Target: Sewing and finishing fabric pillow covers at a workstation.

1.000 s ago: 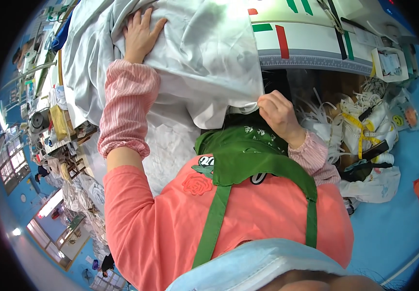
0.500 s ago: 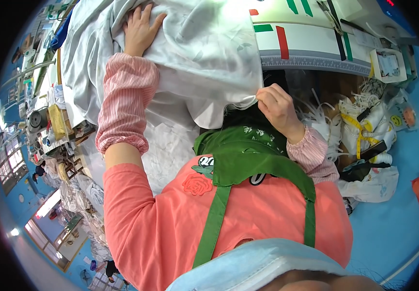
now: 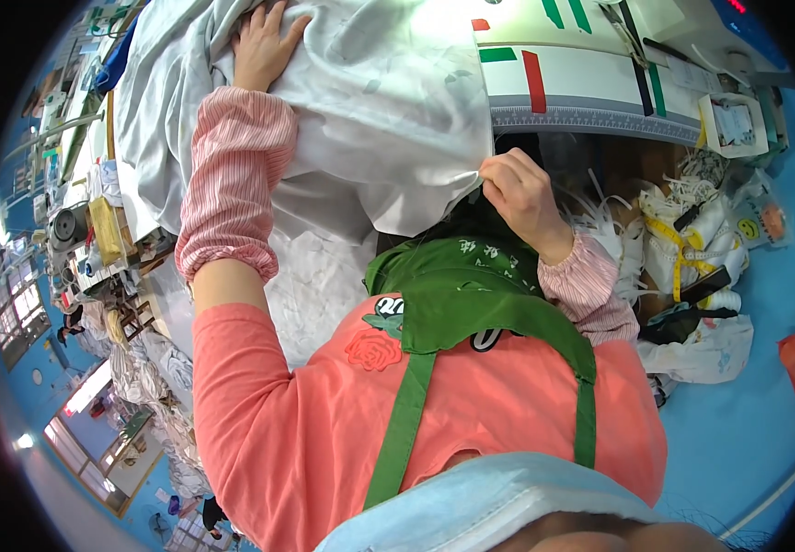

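Observation:
A large pale grey-white fabric [image 3: 388,110] with a faint leaf pattern covers the left and middle of the worktable and drapes over its near edge. My left hand [image 3: 265,48] lies flat on the fabric at the far side, fingers spread. At the near right corner of the cloth, my right hand [image 3: 519,195] pinches its edge between thumb and fingers. The fabric is drawn toward that pinch in small folds. Both forearms wear pink striped sleeve covers.
A grey ruler strip [image 3: 600,120] runs along the table's front edge. Scissors [image 3: 623,28] lie at the far right near a small white box [image 3: 734,125]. Below hang bags with thread cones and a yellow measuring tape [image 3: 682,244]. White fabric [image 3: 319,294] hangs left of my green apron.
My right hand has shifted slightly left and up with the fabric corner, and the hanging edge beside it is pulled straighter. My left hand has moved slightly away from me.

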